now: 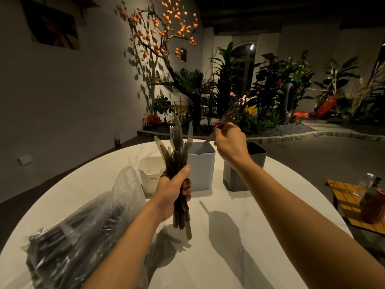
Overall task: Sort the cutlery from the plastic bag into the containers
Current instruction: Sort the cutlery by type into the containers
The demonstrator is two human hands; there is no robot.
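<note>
**Two hands full, three containers lined up**

R hand (pixel 230 142) is up over the middle of the row, fingers and thumb pinched on a single clear fork (pixel 209 139). The fork's head points up and is blurred. Its handle slants down-left w/ the tip right at the mouth of the pale grey container (pixel 202 172). Can't tell if that tip is inside the rim or just above it.

L hand (pixel 173 190), nearer the camera, is wrapped tight round a bundle of cutlery (pixel 177 147) held upright. Knives and forks fan out the top, and handles poke out below the fist, clear of the table (pixel 281 205).

Now the containers, all on the far side of the round white table:
- **Pale grey container:** mid-row, tall and square, directly behind the bundle. Inside is mostly shadow, contents not readable.
- **White container (pixel 149 176):** to its left, shorter and rounded, w/ small lettering on the front. Only its white inner wall shows.
- **Dark grey container (pixel 235 178):** to the right, partly behind the R wrist. Interior too dark to read.

Plastic bag (pixel 87 222) lies front-left on the table, crumpled, w/ lots more dark cutlery inside. Off to the right is a yellow-tiled side table (pixel 341 197) w/ a red vase (pixel 373 207). Plants (pixel 270 86) run along the back wall.
</note>
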